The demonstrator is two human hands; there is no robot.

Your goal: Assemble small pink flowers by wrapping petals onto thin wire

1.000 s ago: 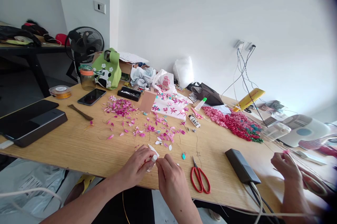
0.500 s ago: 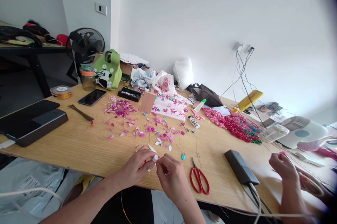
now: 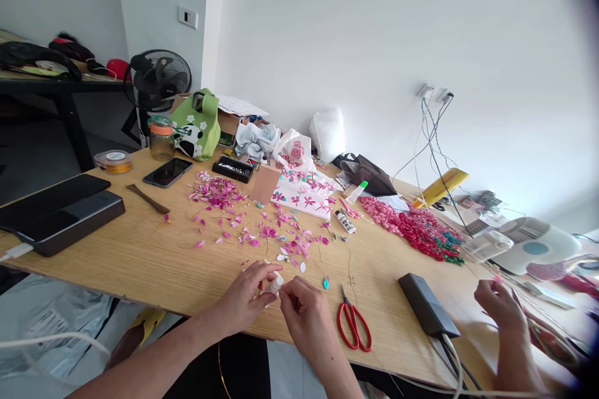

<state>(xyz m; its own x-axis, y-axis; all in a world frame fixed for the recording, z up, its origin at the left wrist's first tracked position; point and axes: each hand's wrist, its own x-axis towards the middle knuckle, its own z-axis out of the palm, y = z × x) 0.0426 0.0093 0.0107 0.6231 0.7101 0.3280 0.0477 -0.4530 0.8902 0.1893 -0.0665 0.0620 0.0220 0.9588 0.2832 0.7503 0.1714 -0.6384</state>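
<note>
My left hand (image 3: 246,296) is closed around a small white tube (image 3: 275,285) at the near edge of the wooden table (image 3: 140,261). My right hand (image 3: 306,315) meets it from the right, fingers pinched at the tube's tip. Just beyond my hands lie scattered pink petals (image 3: 262,230) and a few white ones. Red-handled scissors (image 3: 353,324) lie to the right of my right hand.
Another person's hand (image 3: 500,305) works with thin wire at the right. A black power bank (image 3: 428,311) with cable, a heap of red flowers (image 3: 416,227), a phone (image 3: 167,172), a fan (image 3: 156,83), a green bag (image 3: 196,124) and a black tablet case (image 3: 56,211) stand around.
My hands stay together on the white tube, which has tipped lower in my fingers. The view has shifted slightly right. The other person's hand has shifted a little.
</note>
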